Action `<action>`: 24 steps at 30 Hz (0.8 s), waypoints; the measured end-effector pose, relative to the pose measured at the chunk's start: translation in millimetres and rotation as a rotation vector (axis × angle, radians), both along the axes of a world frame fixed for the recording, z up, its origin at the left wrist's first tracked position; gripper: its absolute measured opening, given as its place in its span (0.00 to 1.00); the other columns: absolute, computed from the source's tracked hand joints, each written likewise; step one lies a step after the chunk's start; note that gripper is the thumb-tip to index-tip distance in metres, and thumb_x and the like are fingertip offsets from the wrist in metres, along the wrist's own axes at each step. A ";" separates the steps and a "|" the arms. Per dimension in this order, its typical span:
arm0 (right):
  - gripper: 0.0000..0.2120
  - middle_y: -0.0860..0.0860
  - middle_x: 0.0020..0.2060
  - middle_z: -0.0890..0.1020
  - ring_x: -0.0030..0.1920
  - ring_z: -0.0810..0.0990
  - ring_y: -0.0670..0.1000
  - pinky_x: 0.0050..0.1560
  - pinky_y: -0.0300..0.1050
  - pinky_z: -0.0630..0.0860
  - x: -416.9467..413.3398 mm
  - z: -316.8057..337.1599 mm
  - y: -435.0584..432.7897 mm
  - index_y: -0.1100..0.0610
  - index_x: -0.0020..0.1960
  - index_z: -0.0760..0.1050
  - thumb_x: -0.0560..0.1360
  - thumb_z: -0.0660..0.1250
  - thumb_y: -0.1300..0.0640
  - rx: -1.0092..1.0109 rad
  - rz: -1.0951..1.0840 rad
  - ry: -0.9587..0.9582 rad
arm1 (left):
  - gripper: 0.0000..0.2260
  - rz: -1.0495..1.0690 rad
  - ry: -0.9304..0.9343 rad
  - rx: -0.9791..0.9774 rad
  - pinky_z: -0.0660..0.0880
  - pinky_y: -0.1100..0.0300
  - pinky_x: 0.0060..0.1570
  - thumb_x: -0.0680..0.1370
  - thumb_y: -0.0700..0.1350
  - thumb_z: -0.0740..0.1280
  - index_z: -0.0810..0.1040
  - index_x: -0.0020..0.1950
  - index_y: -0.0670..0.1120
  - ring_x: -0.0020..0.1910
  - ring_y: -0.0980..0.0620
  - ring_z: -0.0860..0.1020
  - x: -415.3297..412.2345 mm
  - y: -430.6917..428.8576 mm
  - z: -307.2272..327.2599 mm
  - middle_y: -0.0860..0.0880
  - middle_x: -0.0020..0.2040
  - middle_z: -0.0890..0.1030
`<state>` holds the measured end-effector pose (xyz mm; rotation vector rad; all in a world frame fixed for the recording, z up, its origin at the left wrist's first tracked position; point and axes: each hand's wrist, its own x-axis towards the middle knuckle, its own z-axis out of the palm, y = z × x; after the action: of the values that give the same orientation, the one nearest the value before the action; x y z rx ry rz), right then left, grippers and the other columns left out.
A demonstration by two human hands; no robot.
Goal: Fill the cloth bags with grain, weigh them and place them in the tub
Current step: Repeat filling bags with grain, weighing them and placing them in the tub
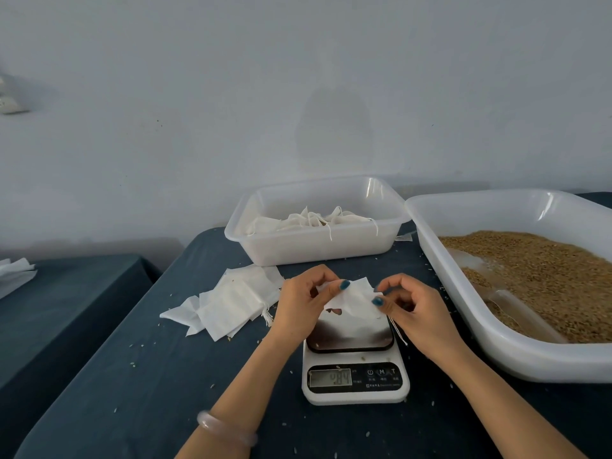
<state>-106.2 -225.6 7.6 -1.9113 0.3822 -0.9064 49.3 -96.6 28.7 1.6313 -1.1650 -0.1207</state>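
Both arms are coming in from the bottom edge, bare forearms angling toward each other so the hands are meeting in the middle. Left hand (303, 304) is turning its back outward, fingers (326, 276) curled, thumb pinching one side of the bag (354, 298). Right hand (414, 309) is pretty much mirroring it, thumb and forefinger pinching the other side, the other fingers curling loosely underneath. Left wrist is wearing a pale bangle (227, 429). The thumbnails are showing teal polish.

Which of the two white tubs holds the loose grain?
The larger tub on the right; the smaller tub behind the scale holds only cloth bags.
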 end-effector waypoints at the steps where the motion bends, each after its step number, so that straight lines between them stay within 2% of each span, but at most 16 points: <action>1: 0.12 0.45 0.33 0.84 0.34 0.82 0.41 0.35 0.29 0.70 -0.1 -0.2 0.0 0.50 0.46 0.77 0.68 0.71 0.45 -0.005 0.004 -0.005 | 0.08 -0.001 -0.005 -0.013 0.65 0.68 0.32 0.76 0.54 0.69 0.76 0.37 0.59 0.31 0.59 0.68 0.2 0.0 0.0 0.56 0.33 0.77; 4: 0.12 0.47 0.32 0.84 0.34 0.85 0.45 0.34 0.31 0.72 -0.7 -0.9 -0.3 0.51 0.47 0.76 0.68 0.71 0.46 0.010 0.015 -0.023 | 0.08 -0.002 -0.033 -0.040 0.64 0.65 0.32 0.76 0.54 0.68 0.76 0.37 0.58 0.31 0.58 0.67 -0.1 1.0 0.9 0.51 0.34 0.77; 7: 0.14 0.47 0.32 0.84 0.34 0.85 0.46 0.34 0.33 0.74 -1.5 -0.6 -1.0 0.51 0.46 0.77 0.67 0.70 0.43 0.012 0.012 -0.027 | 0.09 -0.003 -0.092 -0.057 0.63 0.67 0.31 0.75 0.57 0.65 0.76 0.38 0.55 0.29 0.57 0.66 -0.7 2.3 0.6 0.49 0.31 0.74; 10: 0.17 0.47 0.32 0.84 0.34 0.85 0.47 0.34 0.34 0.76 -1.9 -0.9 -1.4 0.53 0.43 0.76 0.65 0.70 0.40 0.023 0.015 -0.041 | 0.10 -0.013 -0.141 -0.075 0.63 0.69 0.31 0.77 0.56 0.64 0.76 0.38 0.54 0.29 0.57 0.67 -2.0 3.3 -0.1 0.55 0.29 0.72; 12: 0.18 0.48 0.30 0.82 0.33 0.84 0.47 0.36 0.42 0.79 -1.4 -2.0 -3.0 0.54 0.42 0.75 0.66 0.71 0.40 0.046 0.009 -0.053 | 0.10 -0.013 -0.139 -0.083 0.65 0.70 0.32 0.78 0.55 0.64 0.76 0.38 0.54 0.29 0.57 0.69 -2.0 3.5 -0.8 0.59 0.29 0.73; 14: 0.18 0.49 0.29 0.80 0.31 0.80 0.45 0.38 0.53 0.81 -1.0 -3.2 -4.9 0.55 0.41 0.74 0.66 0.72 0.41 0.077 0.010 -0.076 | 0.08 -0.024 -0.089 -0.083 0.72 0.66 0.34 0.77 0.54 0.66 0.79 0.41 0.53 0.30 0.56 0.73 -1.9 2.6 -1.5 0.60 0.32 0.77; 16: 0.16 0.48 0.29 0.78 0.31 0.76 0.44 0.34 0.46 0.76 -0.5 -3.9 -5.9 0.50 0.40 0.74 0.65 0.73 0.39 0.087 0.013 -0.097 | 0.04 -0.031 -0.009 -0.075 0.76 0.60 0.36 0.77 0.49 0.70 0.82 0.44 0.57 0.33 0.51 0.77 -1.8 1.5 -1.2 0.60 0.39 0.83; 17: 0.16 0.47 0.30 0.79 0.31 0.75 0.43 0.34 0.42 0.75 -0.1 -3.9 -5.7 0.49 0.40 0.74 0.65 0.74 0.39 0.096 0.016 -0.104 | 0.06 -0.027 0.011 -0.082 0.75 0.61 0.36 0.77 0.46 0.72 0.82 0.45 0.59 0.34 0.51 0.76 -2.3 1.3 -1.0 0.60 0.42 0.83; 20: 0.16 0.47 0.34 0.82 0.35 0.80 0.43 0.39 0.35 0.74 1.3 -4.7 -6.0 0.49 0.43 0.72 0.65 0.74 0.43 0.100 0.005 -0.100 | 0.11 -0.043 0.035 -0.085 0.72 0.66 0.36 0.75 0.43 0.74 0.82 0.45 0.62 0.36 0.59 0.76 -5.1 2.4 1.8 0.61 0.44 0.84; 24: 0.17 0.54 0.34 0.81 0.36 0.81 0.48 0.38 0.38 0.75 -0.1 -3.5 -5.9 0.51 0.41 0.70 0.65 0.74 0.43 0.048 -0.026 -0.107 | 0.09 -0.090 0.053 -0.066 0.77 0.64 0.41 0.72 0.48 0.77 0.81 0.49 0.60 0.44 0.60 0.81 -8.9 4.7 3.2 0.60 0.47 0.84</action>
<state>-106.3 -231.5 4.1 -1.8092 0.3625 -1.0027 40.4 -91.9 31.9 1.5099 -1.1902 -0.1802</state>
